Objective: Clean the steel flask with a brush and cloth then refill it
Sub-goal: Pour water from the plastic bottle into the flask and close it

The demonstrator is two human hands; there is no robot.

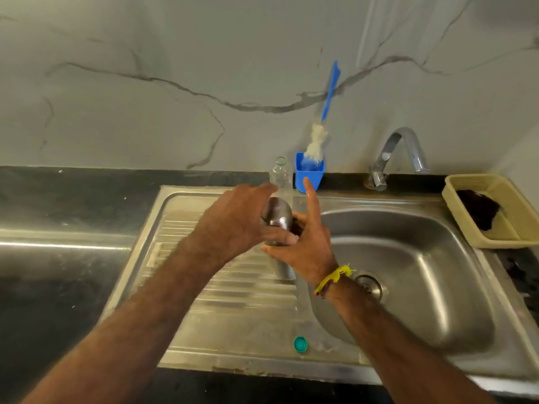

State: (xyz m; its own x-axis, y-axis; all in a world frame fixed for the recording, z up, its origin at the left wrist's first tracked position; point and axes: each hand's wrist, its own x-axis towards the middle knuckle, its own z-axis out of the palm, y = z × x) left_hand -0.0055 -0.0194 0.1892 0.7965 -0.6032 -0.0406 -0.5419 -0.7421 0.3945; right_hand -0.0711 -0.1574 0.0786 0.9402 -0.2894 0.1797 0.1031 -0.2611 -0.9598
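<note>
The steel flask stands upright on the sink's ribbed drainboard. My left hand reaches over from the left and grips its upper part, thumb across the front. From the right, my right hand holds the flask lower down, with its index finger pointing straight up. Most of the flask's body is hidden by both hands. The blue-handled bottle brush stands bristles down in a blue cup against the wall. A dark cloth lies in a beige basket at the right.
A clear plastic bottle without a cap stands just behind the flask. A teal cap lies near the drainboard's front edge. The sink basin with its drain is to the right, under the chrome tap. Dark counter extends left.
</note>
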